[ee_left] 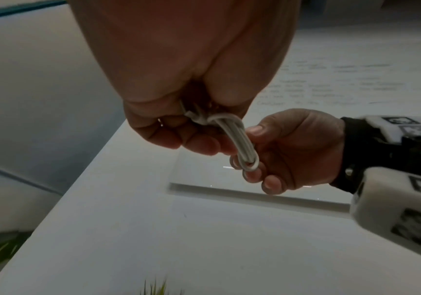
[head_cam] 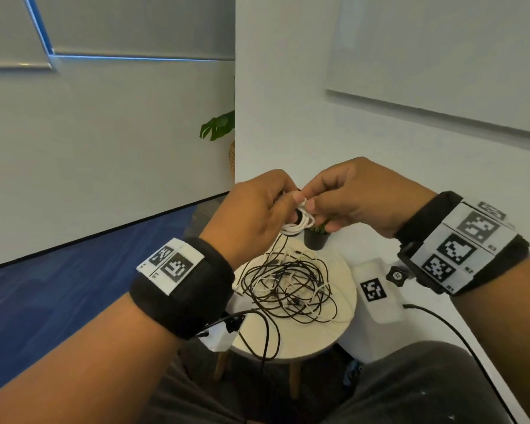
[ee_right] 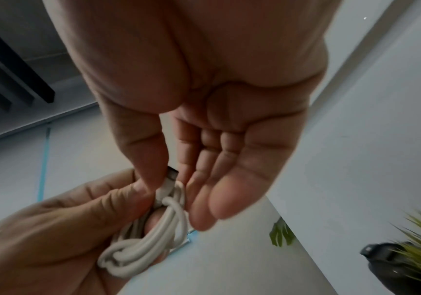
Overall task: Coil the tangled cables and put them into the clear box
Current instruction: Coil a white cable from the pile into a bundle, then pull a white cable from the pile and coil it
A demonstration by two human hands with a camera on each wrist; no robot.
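Left hand: the left hand (head_cam: 254, 209) is raised in front of the body, back towards the head camera, fingers (ee_left: 199, 144) curled round one end of the coiled white cable bundle (ee_right: 151, 235).
Right hand: the right hand (head_cam: 358, 195) is level with the left, its fingertips touching the left's; thumb (ee_right: 143, 159) and forefinger pinch the white plug end at the bundle's knot, the other fingers (ee_right: 219, 191) loosely extended.
Wrists: each carries a black band with white marker blocks.
Forearms: bare, converging from both lower corners.
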